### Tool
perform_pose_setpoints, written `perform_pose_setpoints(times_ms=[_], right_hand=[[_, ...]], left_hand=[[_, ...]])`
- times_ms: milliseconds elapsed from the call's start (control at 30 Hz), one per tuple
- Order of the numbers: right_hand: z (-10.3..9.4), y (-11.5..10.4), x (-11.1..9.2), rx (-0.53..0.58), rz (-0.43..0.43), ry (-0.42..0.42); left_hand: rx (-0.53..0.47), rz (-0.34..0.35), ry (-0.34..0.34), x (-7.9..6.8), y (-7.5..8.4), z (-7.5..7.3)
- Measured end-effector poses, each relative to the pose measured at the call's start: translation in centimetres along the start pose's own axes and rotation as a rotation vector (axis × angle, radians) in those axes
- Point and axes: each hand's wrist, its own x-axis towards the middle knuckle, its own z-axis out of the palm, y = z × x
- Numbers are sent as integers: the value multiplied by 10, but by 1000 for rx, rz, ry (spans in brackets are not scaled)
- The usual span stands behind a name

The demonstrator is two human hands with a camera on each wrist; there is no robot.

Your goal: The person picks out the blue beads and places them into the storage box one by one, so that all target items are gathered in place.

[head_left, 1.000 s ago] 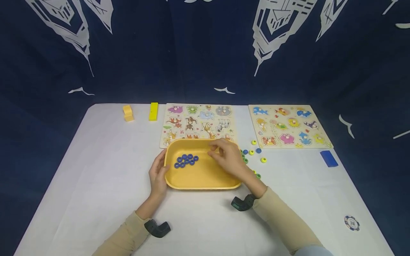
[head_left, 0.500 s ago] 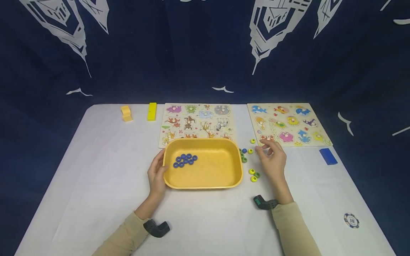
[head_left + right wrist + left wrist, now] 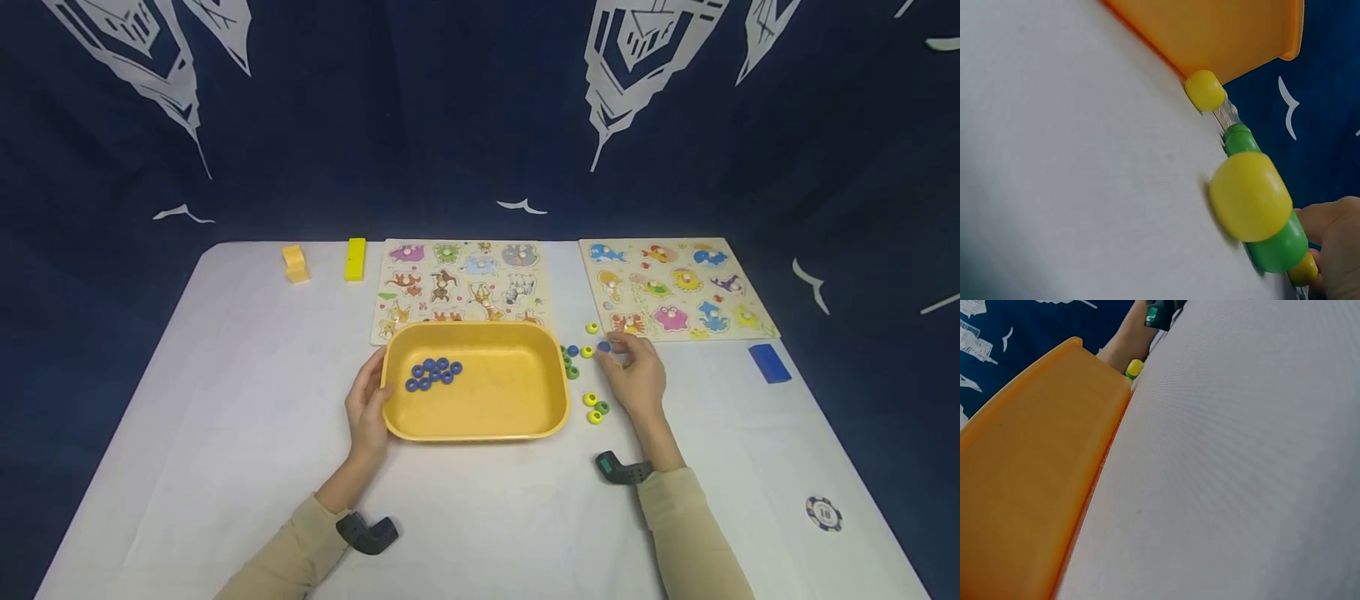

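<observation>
My left hand (image 3: 367,417) grips the left end of a yellow plastic tray (image 3: 480,435), its thumb over the rim. Several blue beads (image 3: 435,376) lie in the left part of the tray. To the right of the tray my right hand (image 3: 637,382) pinches a blue bead (image 3: 603,347) between thumb and forefinger at table level. Close by are another blue bead (image 3: 573,351), yellow beads (image 3: 587,352) and green beads (image 3: 573,372). In the right wrist view a large yellow bead (image 3: 1251,197) and a green bead (image 3: 1279,247) stand in front of the fingers (image 3: 1341,231).
Behind the tray lies an animal puzzle board (image 3: 461,279), partly covered by it. A sea-animal puzzle board (image 3: 675,287) is at the back right. A blue block (image 3: 769,363), a poker chip (image 3: 823,514), a yellow block (image 3: 356,260) and orange blocks (image 3: 296,263) lie further out.
My right hand has moved from above the tray to the right, down to the loose beads, and has taken a blue bead between its fingertips. The left hand stays on the tray.
</observation>
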Motion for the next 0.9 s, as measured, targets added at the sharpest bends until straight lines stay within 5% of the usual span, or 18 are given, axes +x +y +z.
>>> perform_pose_setpoints(times_ms=[200,367,533,700,900], right_hand=[[2,-3,0,-34,-2,-20],[-7,-11,0,52,2,49],[-25,-53,-5,201,-194,86],[-25,-108,-12,250,-441,-92],[5,-144,-13,117,-541,-379]], left_hand=[[-8,-4,-3,-1,-1,-2],[-24,-2,-8,0,-3,-2],[-28,8,-12,1,-5,-1],[-37,8,-2,2,-5,-1],[-30,0,-4,1,-3,-1]])
